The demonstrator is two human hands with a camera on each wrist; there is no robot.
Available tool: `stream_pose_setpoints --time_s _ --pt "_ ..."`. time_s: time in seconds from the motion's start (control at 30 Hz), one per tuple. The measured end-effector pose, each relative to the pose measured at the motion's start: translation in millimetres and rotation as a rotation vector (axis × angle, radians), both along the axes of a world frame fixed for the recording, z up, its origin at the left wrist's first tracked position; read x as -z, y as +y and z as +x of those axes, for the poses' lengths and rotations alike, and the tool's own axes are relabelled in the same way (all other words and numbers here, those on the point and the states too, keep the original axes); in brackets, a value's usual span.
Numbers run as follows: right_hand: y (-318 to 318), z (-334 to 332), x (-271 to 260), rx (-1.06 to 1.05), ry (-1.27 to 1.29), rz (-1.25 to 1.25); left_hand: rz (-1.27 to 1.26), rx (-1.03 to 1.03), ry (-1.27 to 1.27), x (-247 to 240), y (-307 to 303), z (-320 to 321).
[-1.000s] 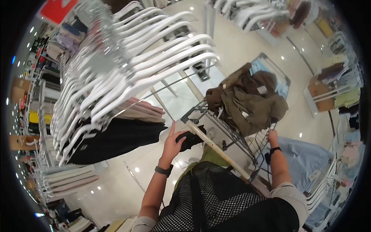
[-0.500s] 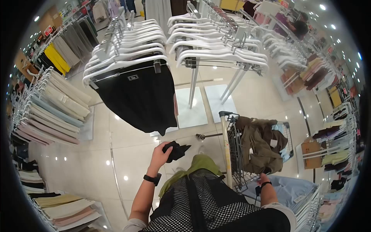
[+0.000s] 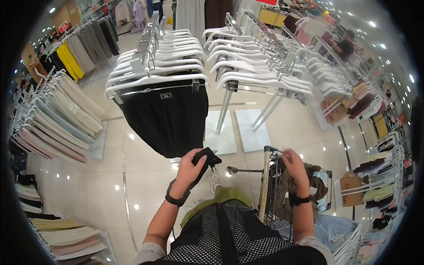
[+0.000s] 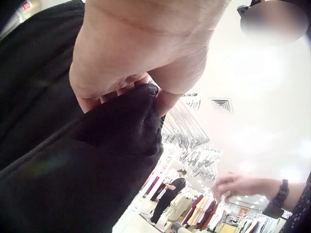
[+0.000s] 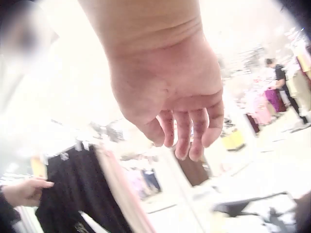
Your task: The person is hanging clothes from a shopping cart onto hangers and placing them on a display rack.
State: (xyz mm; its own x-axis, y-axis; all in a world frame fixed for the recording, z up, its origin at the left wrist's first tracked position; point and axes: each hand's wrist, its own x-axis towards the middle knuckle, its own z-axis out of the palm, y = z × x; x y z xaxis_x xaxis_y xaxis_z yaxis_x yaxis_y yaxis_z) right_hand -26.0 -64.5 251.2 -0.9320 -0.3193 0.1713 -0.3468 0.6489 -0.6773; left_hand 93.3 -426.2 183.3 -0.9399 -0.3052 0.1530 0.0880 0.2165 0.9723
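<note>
My left hand [image 3: 187, 170] pinches a bunched piece of black cloth [image 3: 207, 159] between thumb and fingers. Close up in the left wrist view, the thumb lies on one side of the folded black cloth [image 4: 112, 131] and the fingers on the other. Just beyond, black trousers [image 3: 165, 119] hang by clips from a white hanger, and the cloth overlaps their lower end in the head view. My right hand [image 3: 297, 168] is raised beside the cart handle [image 3: 265, 176], holding nothing. Its fingers bend loosely in the right wrist view.
Brown garments [image 3: 320, 183] lie in the wire cart to the right. Two rails of white hangers [image 3: 260, 81] stand ahead. Racks of pale trousers [image 3: 66, 106] line the left, and a light blue garment [image 3: 333, 227] hangs at lower right. Another person [image 3: 345, 46] stands farther back.
My view has turned toward the hanging black trousers. The left hand, still gripping black cloth, has come up to their lower end. My right hand has left the cart's side and risen near its handle.
</note>
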Motion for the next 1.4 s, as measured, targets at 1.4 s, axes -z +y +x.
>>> stream_pose_setpoints --time_s 1.4 --pt "-176 -85 -78 -0.451 0.574 -0.292 -0.113 0.07 0.203 -56 8 -106"
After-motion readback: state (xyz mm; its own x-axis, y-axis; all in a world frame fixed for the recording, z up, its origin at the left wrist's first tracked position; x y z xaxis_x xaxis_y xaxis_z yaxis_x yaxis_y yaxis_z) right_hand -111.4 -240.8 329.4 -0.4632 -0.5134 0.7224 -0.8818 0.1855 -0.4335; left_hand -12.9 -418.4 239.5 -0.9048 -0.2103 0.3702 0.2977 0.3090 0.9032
